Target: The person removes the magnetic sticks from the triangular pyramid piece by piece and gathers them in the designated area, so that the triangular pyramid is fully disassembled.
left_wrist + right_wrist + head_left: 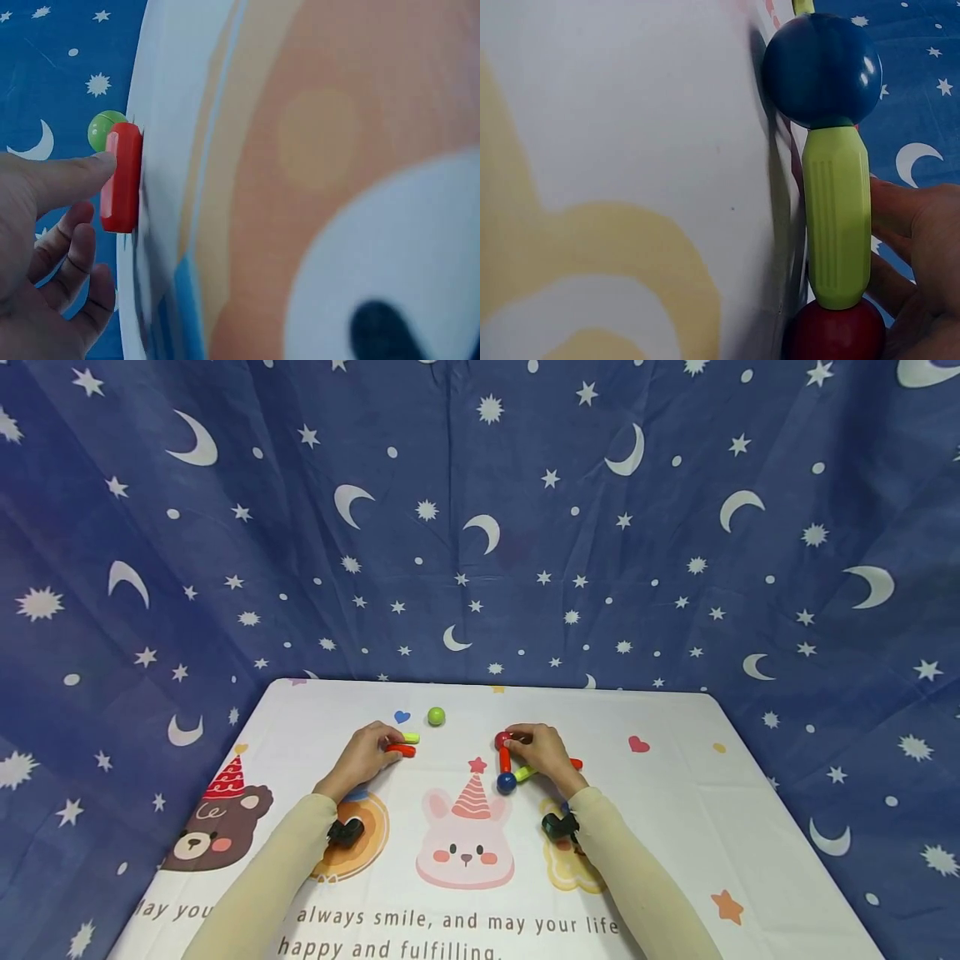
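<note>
My left hand (362,756) is at a red stick (122,178), its thumb against the side and the index fingertip hidden behind. Next to that stick lies a yellow-green stick (410,738), half covered by the fingers. My right hand (543,750) pinches a red ball (502,740) between thumb and fingers. That ball joins a red stick (505,760), which ends at a blue ball (506,782). From the blue ball runs another yellow-green stick (837,217) to a dark red ball (838,334) under the hand. A further red stick (576,764) shows past the right wrist.
A loose green ball (436,717) sits toward the back of the table, beyond the left hand. The white tablecloth (660,827) carries printed animals and lettering. A blue curtain (480,527) with moons and stars hangs behind the table's back edge.
</note>
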Available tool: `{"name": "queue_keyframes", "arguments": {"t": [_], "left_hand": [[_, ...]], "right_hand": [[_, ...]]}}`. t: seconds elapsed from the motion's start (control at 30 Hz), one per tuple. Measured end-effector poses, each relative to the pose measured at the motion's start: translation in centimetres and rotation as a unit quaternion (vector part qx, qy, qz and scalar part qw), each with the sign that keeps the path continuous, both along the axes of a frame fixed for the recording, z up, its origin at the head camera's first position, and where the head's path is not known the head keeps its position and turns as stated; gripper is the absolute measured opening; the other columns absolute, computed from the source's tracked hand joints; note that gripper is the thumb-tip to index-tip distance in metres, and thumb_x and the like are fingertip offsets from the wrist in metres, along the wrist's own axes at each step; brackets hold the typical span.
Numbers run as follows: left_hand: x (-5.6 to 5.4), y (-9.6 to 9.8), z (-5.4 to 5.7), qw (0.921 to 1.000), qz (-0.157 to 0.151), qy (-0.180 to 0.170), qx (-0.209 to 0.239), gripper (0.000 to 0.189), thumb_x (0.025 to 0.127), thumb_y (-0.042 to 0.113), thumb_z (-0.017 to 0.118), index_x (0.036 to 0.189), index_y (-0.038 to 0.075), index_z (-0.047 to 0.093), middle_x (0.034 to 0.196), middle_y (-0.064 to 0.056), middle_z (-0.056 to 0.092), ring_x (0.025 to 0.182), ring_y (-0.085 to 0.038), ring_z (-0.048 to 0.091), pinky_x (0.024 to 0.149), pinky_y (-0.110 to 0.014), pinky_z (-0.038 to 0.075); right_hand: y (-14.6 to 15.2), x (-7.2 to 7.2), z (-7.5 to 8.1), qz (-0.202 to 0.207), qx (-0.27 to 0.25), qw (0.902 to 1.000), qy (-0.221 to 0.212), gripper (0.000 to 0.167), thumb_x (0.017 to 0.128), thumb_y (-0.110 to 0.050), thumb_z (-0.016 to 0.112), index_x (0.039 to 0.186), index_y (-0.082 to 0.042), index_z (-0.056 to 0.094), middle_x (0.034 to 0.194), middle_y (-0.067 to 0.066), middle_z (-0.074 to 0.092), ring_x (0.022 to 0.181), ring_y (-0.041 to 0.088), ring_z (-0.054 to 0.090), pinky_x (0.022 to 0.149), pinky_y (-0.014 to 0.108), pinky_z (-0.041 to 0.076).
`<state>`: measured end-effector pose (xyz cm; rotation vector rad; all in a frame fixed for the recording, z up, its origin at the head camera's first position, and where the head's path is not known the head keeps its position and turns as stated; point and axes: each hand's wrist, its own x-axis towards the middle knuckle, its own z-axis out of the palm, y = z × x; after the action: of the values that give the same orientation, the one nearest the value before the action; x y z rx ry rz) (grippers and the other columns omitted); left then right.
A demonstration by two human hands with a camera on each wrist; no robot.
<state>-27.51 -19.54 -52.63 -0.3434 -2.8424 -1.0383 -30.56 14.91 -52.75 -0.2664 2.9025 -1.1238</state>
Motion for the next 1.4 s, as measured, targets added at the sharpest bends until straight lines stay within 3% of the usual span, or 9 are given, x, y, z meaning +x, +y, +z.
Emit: {"name": "queue_keyframes", "arguments": {"t": [0.3,0.57,0.77,0.9,1.13,1.4], "left_hand": [[0.9,1.0,0.9,0.9988,-0.015,0.028,0.036,0.023,0.083,0.011,0.078,0.105,0.009,0.072,0.099,-0.005,0.067,0.091,-0.023,0.062,0.081,-0.038,0.049],[1.9,3.0,1.6,0.9976,-0.037,0.017,0.056,0.023,0.086,0.015,0.076,0.108,0.009,0.071,0.106,-0.006,0.067,0.1,-0.024,0.066,0.088,-0.04,0.055],[2.6,4.8,2.0,0.9951,-0.064,0.019,0.073,0.023,0.089,0.018,0.073,0.11,0.009,0.07,0.109,-0.008,0.068,0.102,-0.026,0.064,0.087,-0.044,0.052],[3.0,6.0,2.2,0.9944,-0.066,0.004,0.083,0.025,0.089,0.019,0.073,0.112,0.01,0.069,0.112,-0.007,0.068,0.102,-0.024,0.063,0.088,-0.043,0.051],[3.6,8.3,1.8,0.9913,-0.091,-0.006,0.095,0.027,0.088,0.019,0.074,0.113,0.009,0.069,0.113,-0.008,0.068,0.103,-0.022,0.063,0.091,-0.043,0.053],[4.0,10.7,1.3,0.9897,-0.097,-0.013,0.104,0.027,0.087,0.014,0.074,0.113,0.01,0.069,0.113,-0.008,0.069,0.105,-0.023,0.064,0.093,-0.045,0.052]], "right_hand": [[0.0,-0.1,0.0,0.007,-0.007,0.9999,-0.005,0.031,0.089,-0.027,0.073,0.119,-0.018,0.072,0.107,0.005,0.074,0.096,0.021,0.064,0.09,0.039,0.052],[0.1,0.2,0.2,0.013,-0.008,0.9999,0.002,0.031,0.088,-0.025,0.074,0.118,-0.015,0.072,0.105,0.005,0.074,0.094,0.02,0.065,0.088,0.038,0.053],[0.5,0.7,0.4,0.013,-0.007,0.9999,0.009,0.033,0.087,-0.026,0.075,0.119,-0.016,0.071,0.114,0.006,0.073,0.107,0.025,0.066,0.098,0.043,0.05],[0.7,1.2,0.6,0.017,0.001,0.9994,0.029,0.033,0.087,-0.028,0.075,0.118,-0.017,0.071,0.118,0.005,0.072,0.113,0.027,0.064,0.101,0.046,0.048],[1.3,2.8,1.5,0.032,0.008,0.998,0.053,0.029,0.086,-0.025,0.076,0.114,-0.017,0.073,0.114,0.003,0.073,0.104,0.025,0.066,0.092,0.044,0.052],[2.0,4.3,2.3,0.055,0.031,0.9972,0.039,0.027,0.084,-0.02,0.078,0.111,-0.018,0.075,0.105,0.003,0.074,0.088,0.019,0.062,0.081,0.035,0.053]]}}
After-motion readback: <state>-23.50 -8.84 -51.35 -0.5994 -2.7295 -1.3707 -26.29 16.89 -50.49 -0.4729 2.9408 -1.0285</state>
